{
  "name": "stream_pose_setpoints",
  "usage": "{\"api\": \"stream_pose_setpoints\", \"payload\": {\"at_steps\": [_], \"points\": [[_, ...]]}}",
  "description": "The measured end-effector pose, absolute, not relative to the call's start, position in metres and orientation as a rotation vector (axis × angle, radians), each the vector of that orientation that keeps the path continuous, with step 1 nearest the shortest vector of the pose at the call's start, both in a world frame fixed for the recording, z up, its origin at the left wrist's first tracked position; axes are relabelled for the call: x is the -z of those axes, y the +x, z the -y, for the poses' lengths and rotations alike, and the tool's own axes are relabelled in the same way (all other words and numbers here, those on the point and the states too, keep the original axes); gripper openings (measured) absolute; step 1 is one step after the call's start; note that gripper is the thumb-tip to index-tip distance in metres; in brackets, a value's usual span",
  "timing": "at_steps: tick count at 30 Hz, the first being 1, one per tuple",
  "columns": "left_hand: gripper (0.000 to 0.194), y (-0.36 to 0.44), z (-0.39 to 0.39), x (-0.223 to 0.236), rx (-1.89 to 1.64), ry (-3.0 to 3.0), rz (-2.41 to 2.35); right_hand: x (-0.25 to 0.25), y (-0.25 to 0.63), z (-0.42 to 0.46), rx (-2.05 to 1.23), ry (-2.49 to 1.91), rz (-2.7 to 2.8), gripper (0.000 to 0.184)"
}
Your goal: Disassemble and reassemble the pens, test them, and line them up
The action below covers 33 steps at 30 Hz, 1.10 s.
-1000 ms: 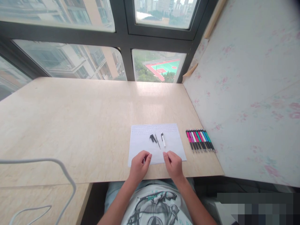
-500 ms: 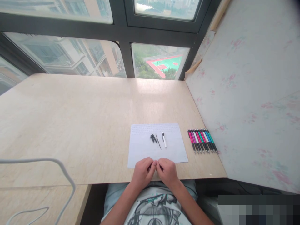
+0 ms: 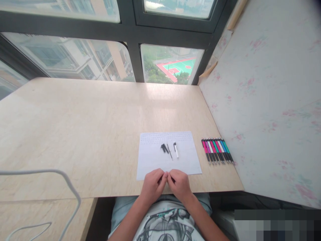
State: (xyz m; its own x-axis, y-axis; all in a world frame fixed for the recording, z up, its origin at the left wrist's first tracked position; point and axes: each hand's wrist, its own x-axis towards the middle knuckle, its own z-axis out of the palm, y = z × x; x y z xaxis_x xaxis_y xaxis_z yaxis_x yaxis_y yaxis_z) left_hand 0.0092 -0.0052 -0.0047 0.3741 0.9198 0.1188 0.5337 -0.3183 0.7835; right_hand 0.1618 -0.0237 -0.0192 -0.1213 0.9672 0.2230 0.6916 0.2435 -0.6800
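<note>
My left hand [image 3: 153, 183] and my right hand [image 3: 179, 182] rest at the front edge of the table, fingers curled in and thumb tips meeting. Whatever they hold, if anything, is hidden inside the fingers. Just beyond them lies a sheet of paper [image 3: 155, 165] with lines of handwriting across its top, its lower edge partly under my hands. On the sheet are small black pen parts [image 3: 164, 148], a thin dark refill [image 3: 170, 152] and a white pen barrel [image 3: 176, 150] with a black clip end. They lie apart from my hands.
A row of several coloured pens [image 3: 217, 150] with black grips lies right of the paper, near the wall [image 3: 271, 100]. A grey cable [image 3: 71, 187] loops at the lower left. Windows [image 3: 173, 63] stand behind the table [image 3: 82, 134].
My hands keep the same pose, and the pen parts and pens stay where they were. Only the camera's view has shifted slightly.
</note>
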Motion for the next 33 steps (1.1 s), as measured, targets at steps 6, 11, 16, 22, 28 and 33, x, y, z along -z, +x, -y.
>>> {"api": "stream_pose_setpoints", "payload": {"at_steps": [6, 11, 16, 22, 28, 33], "points": [[0.034, 0.009, 0.005, 0.004, -0.754, 1.984, -1.253, 0.02, 0.162, 0.024, -0.606, -1.515, 1.833, 0.039], [0.035, 0.009, 0.005, 0.004, -0.748, 1.984, -1.257, 0.021, 0.162, 0.023, -0.665, -1.505, 1.764, 0.04], [0.036, 0.008, 0.005, 0.001, -0.806, 1.938, -1.249, 0.019, 0.162, 0.025, -0.722, -1.468, 1.663, 0.041], [0.035, 0.007, 0.005, -0.003, -0.874, 1.82, -1.279, 0.012, 0.17, 0.026, -0.556, -1.589, 1.559, 0.045], [0.033, 0.005, 0.004, -0.008, -0.9, 1.749, -1.23, 0.0, 0.193, 0.001, -0.308, -1.809, 1.588, 0.027], [0.027, 0.002, 0.004, -0.009, -0.909, 1.708, -1.126, -0.011, 0.192, -0.019, -0.237, -2.093, 1.652, 0.021]]}}
